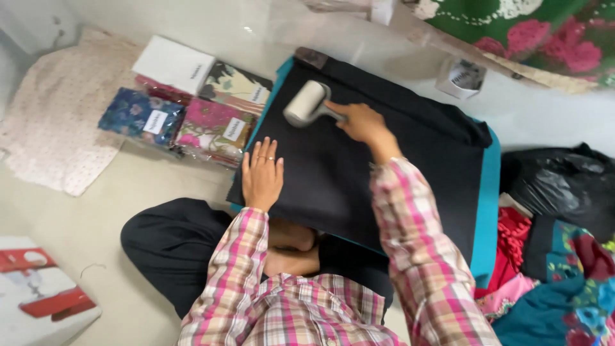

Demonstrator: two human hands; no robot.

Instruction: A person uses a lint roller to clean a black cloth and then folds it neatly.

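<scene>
A black cloth (pixel 384 166) lies spread over a teal sheet (pixel 490 211) on the floor. My right hand (pixel 362 122) grips the handle of a white lint roller (pixel 305 103), whose drum rests on the far left part of the black cloth. My left hand (pixel 262 173) lies flat, fingers apart, pressing the cloth's left edge. Rings show on two fingers. Both sleeves are pink plaid.
Several packaged printed fabrics (pixel 186 106) lie to the left of the cloth, a pale dotted cloth (pixel 61 134) beyond them. A black plastic bag (pixel 564 186) and a heap of colourful garments (pixel 557 288) sit at the right. A small white box (pixel 461 78) stands behind the cloth.
</scene>
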